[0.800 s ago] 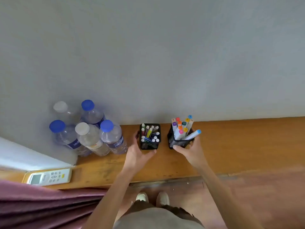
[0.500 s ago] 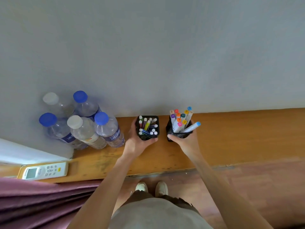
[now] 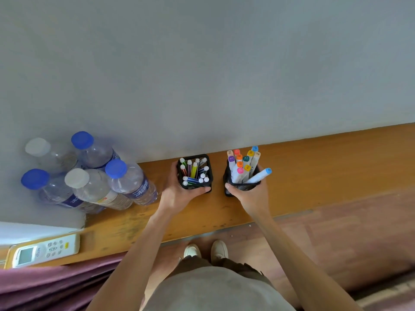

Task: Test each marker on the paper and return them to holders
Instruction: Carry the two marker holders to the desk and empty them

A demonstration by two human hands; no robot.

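Note:
Two black mesh holders stand on a wooden ledge (image 3: 314,167) against the grey wall. The left, square holder (image 3: 208,175) is full of thin coloured markers (image 3: 193,170) with white caps. My left hand (image 3: 177,194) is wrapped around it, thumb across its front. The right holder (image 3: 242,187) carries thicker white markers (image 3: 241,167) with coloured caps, one blue-capped marker (image 3: 258,175) leaning out to the right. My right hand (image 3: 252,196) grips this holder from the front. No paper is in view.
Several plastic water bottles (image 3: 89,176) with blue and white caps cluster at the ledge's left end. A white remote control (image 3: 45,250) lies at the lower left above a maroon cloth (image 3: 56,286). Below are my shoes (image 3: 205,250) on the wooden floor.
Both hands have closed fully around the two holders, where earlier they were just reaching them. The camera has come closer to the ledge.

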